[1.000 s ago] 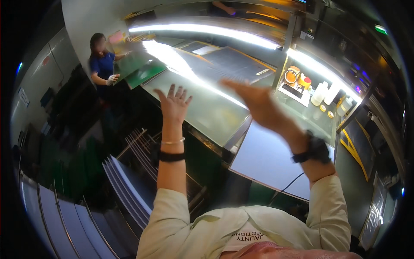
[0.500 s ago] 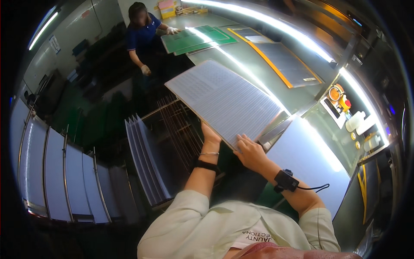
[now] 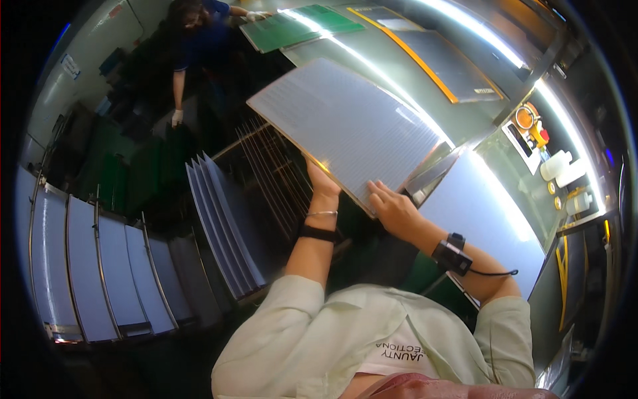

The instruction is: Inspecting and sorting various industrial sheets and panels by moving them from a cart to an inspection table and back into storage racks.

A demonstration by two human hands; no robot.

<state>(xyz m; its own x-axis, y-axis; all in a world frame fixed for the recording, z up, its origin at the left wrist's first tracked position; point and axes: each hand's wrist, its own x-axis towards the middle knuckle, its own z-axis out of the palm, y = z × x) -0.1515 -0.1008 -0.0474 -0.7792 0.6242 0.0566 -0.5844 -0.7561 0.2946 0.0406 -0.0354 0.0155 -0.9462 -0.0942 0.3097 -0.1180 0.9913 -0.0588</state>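
A thin white rectangular panel [image 3: 352, 126] with fine lines and a copper-coloured edge is held tilted in front of me, above the dark gap beside the bench. My left hand [image 3: 323, 181] supports it at the left edge, fingers hidden beneath. At the near corner, my right hand [image 3: 397, 211] grips the panel, fingers lying on its top face and thumb out of sight. A larger plain white sheet [image 3: 482, 216] lies on the bench near my right forearm. To the left of my left forearm, several white panels [image 3: 222, 223] stand upright in a rack [image 3: 269, 176].
More white panels [image 3: 93, 266] stand between metal rods on the left. A gloved co-worker [image 3: 193, 40] stands at the far left by green panels [image 3: 302, 28]. Orange-edged frames [image 3: 432, 63] lie on the bench [image 3: 325, 50]; white bottles [image 3: 555, 165] stand at the right.
The view has shifted, and the panel's lit face shows fainter lines, its far end higher in the picture. Both hands keep their hold. The co-worker's lower hand has moved down and left.
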